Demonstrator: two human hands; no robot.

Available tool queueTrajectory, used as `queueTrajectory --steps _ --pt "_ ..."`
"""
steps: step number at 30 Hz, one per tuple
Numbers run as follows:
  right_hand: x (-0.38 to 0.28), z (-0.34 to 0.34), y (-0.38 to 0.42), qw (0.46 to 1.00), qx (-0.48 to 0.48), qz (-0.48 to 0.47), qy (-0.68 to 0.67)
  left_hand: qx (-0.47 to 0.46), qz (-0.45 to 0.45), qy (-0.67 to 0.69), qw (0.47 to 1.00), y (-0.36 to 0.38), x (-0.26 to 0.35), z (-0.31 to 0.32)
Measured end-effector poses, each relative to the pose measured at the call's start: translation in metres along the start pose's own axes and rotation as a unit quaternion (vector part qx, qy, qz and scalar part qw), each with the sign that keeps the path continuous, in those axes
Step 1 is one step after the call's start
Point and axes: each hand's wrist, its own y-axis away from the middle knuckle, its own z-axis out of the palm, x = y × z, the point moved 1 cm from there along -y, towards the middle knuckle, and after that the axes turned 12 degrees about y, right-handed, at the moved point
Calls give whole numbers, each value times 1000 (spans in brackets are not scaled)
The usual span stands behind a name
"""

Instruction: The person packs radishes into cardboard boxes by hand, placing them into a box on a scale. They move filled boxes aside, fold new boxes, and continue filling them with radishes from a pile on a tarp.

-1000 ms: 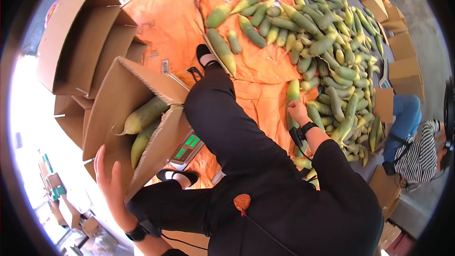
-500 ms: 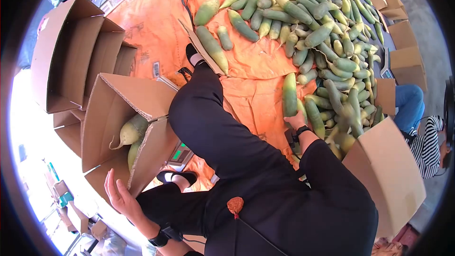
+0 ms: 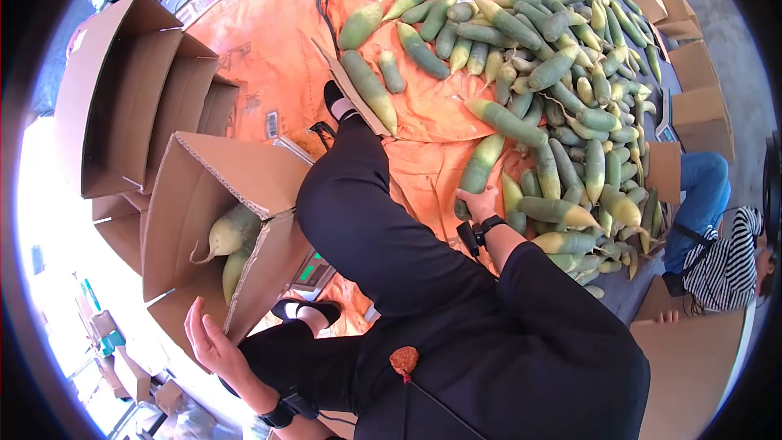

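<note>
My right hand (image 3: 479,202) is wrapped round the lower end of a large green radish (image 3: 482,165) on the orange sheet, at the left edge of a big pile of green radishes (image 3: 562,73). Another radish (image 3: 507,121) lies just above it, its pale tip pointing left. My left hand (image 3: 213,344), fingers stretched out and holding nothing, is beside the near edge of an open cardboard box (image 3: 191,195). Inside that box lie pale-ended radishes (image 3: 232,231), partly hidden by its flap.
Nested cardboard boxes (image 3: 122,106) stand at the upper left. A scale (image 3: 312,270) shows beneath the box by my leg. At right sits a person in a striped top (image 3: 725,265), with a cardboard box (image 3: 688,358) in front. More boxes (image 3: 700,106) line the far right.
My right hand has moved left with the radish, which now tilts. Radishes at the near side of the pile lie differently, and the lower-right box has shifted down and right.
</note>
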Motion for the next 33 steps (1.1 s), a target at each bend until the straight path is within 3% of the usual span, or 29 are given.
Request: queueTrajectory --steps 1,5,10,11,12,19,23,25,27,29,32,33 --pt "-9 -2 9 996 -35 63 -48 4 -3 -2 1000 0 1 0" --pt "21 22 -29 983 -123 0 -135 4 -3 16 1000 -2 11 2" --pt "17 6 -48 942 -264 94 -185 21 -12 36 999 -2 11 2" --pt "8 -9 -43 939 -289 120 -141 23 -13 36 999 -2 11 1" --pt "13 -6 -50 923 -293 142 -208 28 -14 38 999 -2 12 1" --pt "-39 -78 19 862 -394 166 -271 47 -6 84 995 -2 14 -5" --pt "-83 -101 77 887 -400 79 -219 44 4 130 991 -3 12 -12" --pt "-116 -115 107 913 -358 -42 -192 50 6 136 989 -2 12 -16" --pt "-145 -127 120 903 -380 -81 -182 27 -10 170 985 -1 11 -20" --pt "-180 -139 140 858 -413 -252 -173 18 -25 185 982 -1 9 -25" --pt "-238 -165 191 833 -412 -330 -163 7 -39 206 978 -3 10 -31" --pt "-256 -170 203 797 -446 -380 -145 8 -39 211 977 -4 12 -33"
